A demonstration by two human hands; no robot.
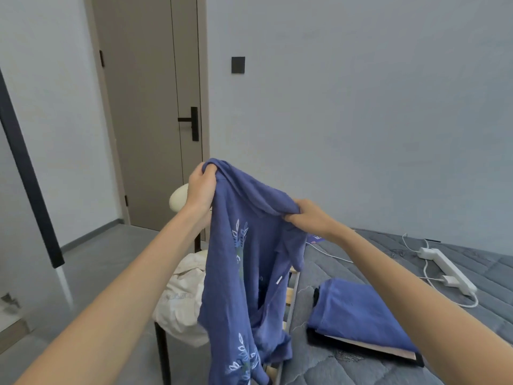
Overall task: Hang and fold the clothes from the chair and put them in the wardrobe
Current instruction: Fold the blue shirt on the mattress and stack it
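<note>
Mattress (477, 262): one folded shirt (358, 312); one held shirt (236, 273).

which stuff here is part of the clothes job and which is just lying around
Part of the job:
- blue shirt, held up by left hand and right hand
- cream garment on the chair
- folded blue garment on the bed

Just lying about:
- white power strip on the bed

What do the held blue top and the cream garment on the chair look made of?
Blue top: soft matte knit, probably cotton jersey; it hangs limp, with pale printed leaves. Cream garment: thin, crumpled woven cloth, possibly cotton or linen; hard to tell.
</note>
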